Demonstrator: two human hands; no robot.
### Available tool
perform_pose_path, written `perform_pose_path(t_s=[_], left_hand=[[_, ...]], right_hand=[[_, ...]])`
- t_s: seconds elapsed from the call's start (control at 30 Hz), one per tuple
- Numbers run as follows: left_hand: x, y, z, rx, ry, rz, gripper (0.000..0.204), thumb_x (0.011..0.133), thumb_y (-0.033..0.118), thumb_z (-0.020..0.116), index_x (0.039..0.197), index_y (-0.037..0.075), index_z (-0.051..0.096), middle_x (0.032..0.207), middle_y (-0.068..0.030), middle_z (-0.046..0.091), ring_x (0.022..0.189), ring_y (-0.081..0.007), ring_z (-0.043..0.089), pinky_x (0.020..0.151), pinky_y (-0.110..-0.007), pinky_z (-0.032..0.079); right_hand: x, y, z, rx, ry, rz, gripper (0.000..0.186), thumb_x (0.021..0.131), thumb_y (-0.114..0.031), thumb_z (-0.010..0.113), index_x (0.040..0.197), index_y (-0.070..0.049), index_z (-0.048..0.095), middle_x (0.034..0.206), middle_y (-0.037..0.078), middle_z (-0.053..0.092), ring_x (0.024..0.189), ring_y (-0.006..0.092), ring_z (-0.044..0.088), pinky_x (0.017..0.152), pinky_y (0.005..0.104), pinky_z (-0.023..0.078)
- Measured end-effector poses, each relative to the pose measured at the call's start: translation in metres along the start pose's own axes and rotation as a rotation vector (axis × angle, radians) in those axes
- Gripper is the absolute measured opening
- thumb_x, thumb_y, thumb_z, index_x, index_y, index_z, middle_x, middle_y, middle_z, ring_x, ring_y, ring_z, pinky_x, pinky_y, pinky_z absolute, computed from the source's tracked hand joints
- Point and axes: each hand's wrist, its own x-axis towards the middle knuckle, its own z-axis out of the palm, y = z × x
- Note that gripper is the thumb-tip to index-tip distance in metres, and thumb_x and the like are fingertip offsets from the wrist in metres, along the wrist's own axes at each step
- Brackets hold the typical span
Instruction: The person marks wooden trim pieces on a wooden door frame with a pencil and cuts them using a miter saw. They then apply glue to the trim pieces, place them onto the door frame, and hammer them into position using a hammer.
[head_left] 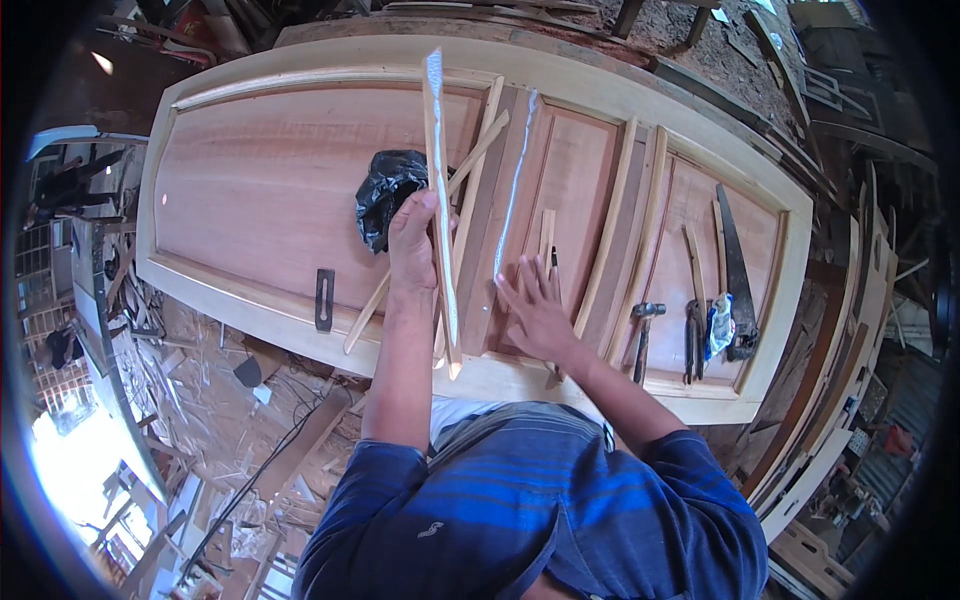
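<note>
My left hand (410,240) grips a long, thin wooden strip (446,300) with white glue along it, held upright over a panelled wooden door (200,264). My right hand (535,315) is open, its fingers spread on the door at the lower end of a white glue line (515,175). A black plastic bag (380,190) lies just left of my left hand, with loose wooden strips (365,310) crossing beneath the held one. A dark pen-like item (554,260) lies by my right fingers.
A hammer (648,310), pincers (694,340), a crumpled white-and-blue tube (720,325) and a handsaw (733,260) lie on the right panel. A dark metal piece (324,300) is on the left. Stacked boards (850,350) stand at right; offcuts and a cable litter the floor.
</note>
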Motion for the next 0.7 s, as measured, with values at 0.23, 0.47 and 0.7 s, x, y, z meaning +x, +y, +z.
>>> perform_pose_path(t_s=[0.23,0.47,0.7], left_hand=[[-0.02,0.01,0.009,-0.125,-0.06,-0.006,0.026,0.097,0.027,0.083,0.1,0.005,0.07,0.086,-0.0019,0.061,0.08,-0.0115,0.057,0.073,-0.028,0.047],[-0.033,0.019,0.011,-0.132,-0.117,-0.029,0.031,0.096,0.028,0.083,0.106,0.004,0.067,0.085,-0.0021,0.061,0.08,-0.0114,0.057,0.071,-0.027,0.048],[-0.034,0.023,0.019,-0.271,-0.15,-0.021,0.031,0.093,0.029,0.085,0.1,0.005,0.068,0.083,-0.0026,0.062,0.078,-0.0111,0.059,0.071,-0.027,0.051]], right_hand=[[-0.017,-0.024,0.03,-0.142,0.104,0.031,0.094,0.085,-0.026,0.065,0.173,-0.023,0.031,0.18,0.022,0.016,0.167,0.0457,0.006,0.132,0.0694,-0.001],[-0.043,-0.037,0.04,-0.237,0.156,-0.027,0.091,0.083,-0.024,0.07,0.168,-0.014,0.039,0.178,0.02,0.024,0.167,0.0418,0.014,0.133,0.0664,0.001],[-0.061,-0.05,0.027,-0.265,0.073,-0.101,0.072,0.084,-0.027,0.073,0.154,-0.016,0.061,0.178,0.017,0.026,0.168,0.0391,0.013,0.134,0.0666,0.002]])
